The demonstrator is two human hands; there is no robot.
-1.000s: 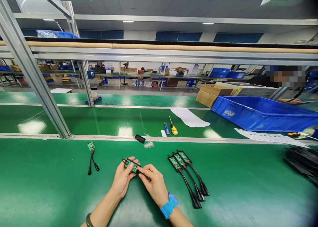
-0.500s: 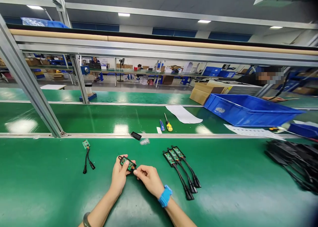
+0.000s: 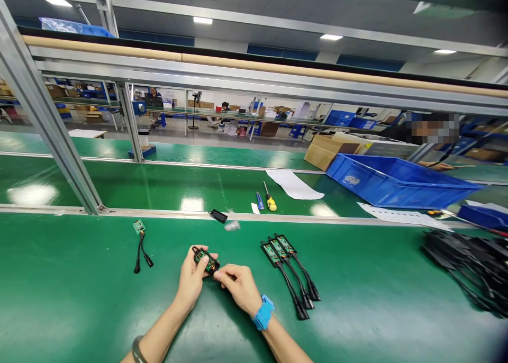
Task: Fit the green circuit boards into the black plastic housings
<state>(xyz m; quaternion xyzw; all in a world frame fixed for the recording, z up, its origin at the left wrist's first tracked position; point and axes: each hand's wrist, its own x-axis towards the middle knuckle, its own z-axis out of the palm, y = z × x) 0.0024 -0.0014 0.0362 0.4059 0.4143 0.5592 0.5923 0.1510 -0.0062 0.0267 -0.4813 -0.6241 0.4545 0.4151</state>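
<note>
My left hand is closed around an open black plastic case with a green circuit board inside, its thumb lying on the board. At the case's lower right end, where small coloured wires show, the thumb and forefinger of my right hand pinch together; what lies between those fingertips is mostly hidden. Three similar cases with boards and black cables lie side by side to the right. On the left is a bare circuit board with two black cable ends. A black case cover rests beyond my hands.
Clear plastic bits lie by the metal strip. Beyond it are a blue cutter, a yellow screwdriver, paper and a blue bin. Black cased cables are heaped at right. A co-worker is behind the bin.
The view has shifted slightly. My hands keep the same hold on the case, with only a slight shift of the case and fingers.
</note>
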